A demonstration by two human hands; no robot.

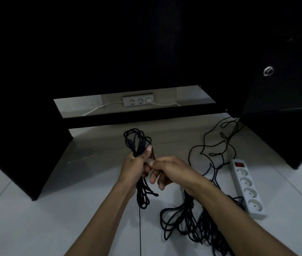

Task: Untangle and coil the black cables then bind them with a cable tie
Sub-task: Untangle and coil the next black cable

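A: From the head view, where's the bundle?

B: The coiled black cable [140,145] is up off the floor [35,218], gripped at its waist by the left hand [135,166]. Loops stand above the fist and more hang below it, with one loose end [153,194] poking out to the side.

A: And the fingers?

B: Left fingers are wrapped tight round the coil, thumb [148,150] pressed up along the strands. The right hand [166,170] is touching the left at the coil's waist, thumb and forefinger pinched on something pale and thin there, probably the cable tie [151,160], though it's too small to be sure. Its other fingers hang loosely curled.

A: How will it handle?

B: Soft, light and floppy, I'd judge; the loops will spring apart if the grip slackens, so hold at the middle where every strand crosses.

A: Pose?

B: Both forearms reach forward and converge, wrists close together.

A: Anything else?

B: A second cable pile [192,224] lies on the floor under the right forearm, a thinner tangled cable [218,143] beyond, and a white power strip [246,185] beside them.
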